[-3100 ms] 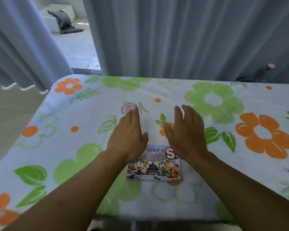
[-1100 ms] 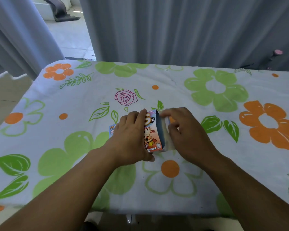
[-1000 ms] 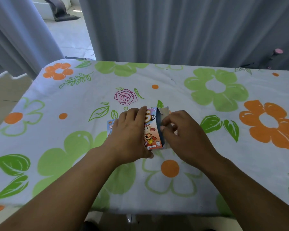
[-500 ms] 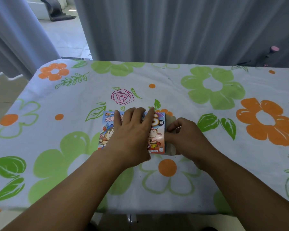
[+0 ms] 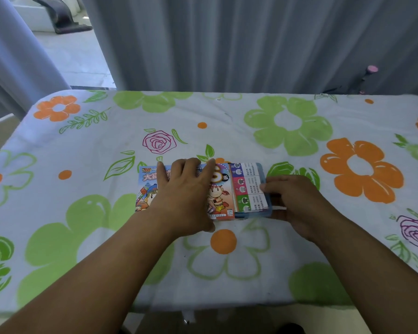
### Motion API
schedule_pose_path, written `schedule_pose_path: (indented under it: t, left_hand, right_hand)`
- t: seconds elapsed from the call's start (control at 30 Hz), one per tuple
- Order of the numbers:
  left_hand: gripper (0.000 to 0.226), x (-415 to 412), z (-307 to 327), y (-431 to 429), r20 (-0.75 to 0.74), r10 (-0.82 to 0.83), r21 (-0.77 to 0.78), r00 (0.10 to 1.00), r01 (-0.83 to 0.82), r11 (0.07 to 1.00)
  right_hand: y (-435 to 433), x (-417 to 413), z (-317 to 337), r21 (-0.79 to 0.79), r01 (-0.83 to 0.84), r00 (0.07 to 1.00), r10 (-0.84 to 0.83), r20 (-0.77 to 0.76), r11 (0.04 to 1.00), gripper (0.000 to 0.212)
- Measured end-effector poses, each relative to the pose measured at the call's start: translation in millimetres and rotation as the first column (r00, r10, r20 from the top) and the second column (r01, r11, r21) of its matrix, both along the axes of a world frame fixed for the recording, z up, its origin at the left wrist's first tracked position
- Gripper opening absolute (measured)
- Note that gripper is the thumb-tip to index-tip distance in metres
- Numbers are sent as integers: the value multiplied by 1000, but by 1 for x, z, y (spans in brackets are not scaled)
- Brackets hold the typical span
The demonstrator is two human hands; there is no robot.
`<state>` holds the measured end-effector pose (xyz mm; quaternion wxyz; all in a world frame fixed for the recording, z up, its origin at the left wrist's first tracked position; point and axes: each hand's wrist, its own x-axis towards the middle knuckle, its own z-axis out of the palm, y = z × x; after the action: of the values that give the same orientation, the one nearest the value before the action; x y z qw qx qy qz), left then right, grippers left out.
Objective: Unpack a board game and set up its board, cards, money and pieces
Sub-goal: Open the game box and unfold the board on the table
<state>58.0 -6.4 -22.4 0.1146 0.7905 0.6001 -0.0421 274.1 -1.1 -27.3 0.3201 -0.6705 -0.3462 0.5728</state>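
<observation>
Left hand (image 5: pixel 184 196) lies flat with fingers straight, pressing down on the cartoon-printed game box sleeve (image 5: pixel 147 180), which sits mid-table on the flowered tablecloth (image 5: pixel 227 121). Right hand (image 5: pixel 297 203), just right of it with fingers curled, pinches the end of the blue inner tray (image 5: pixel 251 215), which sticks partway out of the sleeve's right end. On top in the tray is a printed card sheet (image 5: pixel 250 186) with purple, pink and green strips.

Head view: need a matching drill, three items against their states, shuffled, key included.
Items:
1. left hand
2. right hand
3. blue tray

States:
A. sticks part-way out of the game box at its right end
B. lies flat on the box, fingers straight
C. grips the tray's outer end

Pairs: 1-B, 2-C, 3-A.
</observation>
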Motion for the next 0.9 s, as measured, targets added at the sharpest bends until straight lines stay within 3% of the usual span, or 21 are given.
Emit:
schedule_pose_path:
  t: [0.13, 0.27, 0.4, 0.5, 0.6, 0.7, 0.9]
  left_hand:
    - [136, 14, 0, 1, 9, -7, 23, 1000, 6, 1000]
    - [137, 35, -1, 2, 32, -23, 24, 999, 22, 999]
    - [136, 54, -3, 5, 40, -2, 10, 999, 2, 1000]
    - [135, 68, -5, 7, 22, 17, -13, 1000, -17, 1000]
    - [133, 81, -8, 9, 2, 31, -38, 1000, -31, 999]
    - [132, 94, -12, 10, -7, 18, -72, 1000, -19, 997]
    - [129, 138, -22, 12, 33, -75, -107, 997, 78, 991]
  right_hand:
    - [-3, 13, -1, -24, 76, 988, -79, -135, 997, 20]
    - [-7, 36, -3, -21, 73, 988, -75, -131, 997, 34]
    - [-4, 77, 5, 18, 222, 964, -217, -153, 975, 28]
    - [-5, 107, 8, 58, 339, 937, -332, -110, 939, 35]
    - [-7, 130, 15, 85, 417, 906, -407, -113, 905, 19]
    - [-11, 145, 23, 81, 472, 874, -454, -172, 878, 7]
    - [-14, 156, 27, 84, 506, 850, -480, -217, 858, 15]
